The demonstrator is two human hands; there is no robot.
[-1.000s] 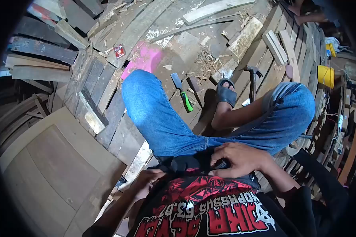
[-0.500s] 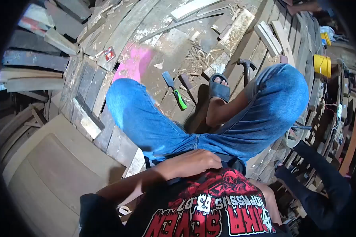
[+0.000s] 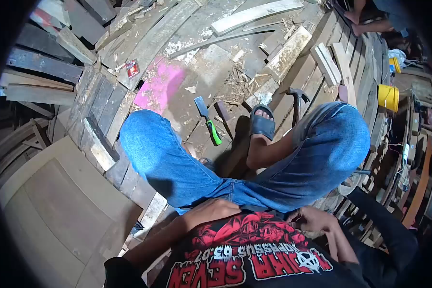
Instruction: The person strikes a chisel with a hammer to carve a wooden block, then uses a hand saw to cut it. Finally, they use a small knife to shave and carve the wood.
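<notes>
My left hand [image 3: 218, 209] lies at my waist against the hem of the black T-shirt [image 3: 254, 240] with red and white print. Its fingertips are tucked out of sight there. At the other side of the waist, my right hand [image 3: 316, 219] has its fingers curled in at the shirt's edge. Beyond my bent knees in blue jeans [image 3: 149, 144], a chisel [image 3: 208, 120] with a green and black handle lies on the boards. Beside it is a dark, narrow block [image 3: 223, 113]. A claw hammer [image 3: 297, 100] rests near my sandalled foot [image 3: 262, 122].
Wood shavings and offcuts [image 3: 289, 53] litter the plank floor around a pink patch [image 3: 161, 86]. A brown plastic chair [image 3: 62, 192] stands at left. Stacked boards [image 3: 43, 65] line the upper left. A yellow bucket [image 3: 388, 97] is at right. Another person's feet [image 3: 357, 21] show at top right.
My left hand has slid left along the waist. My right hand, hidden before, has come into view at the right of the shirt hem. The view has shifted slightly.
</notes>
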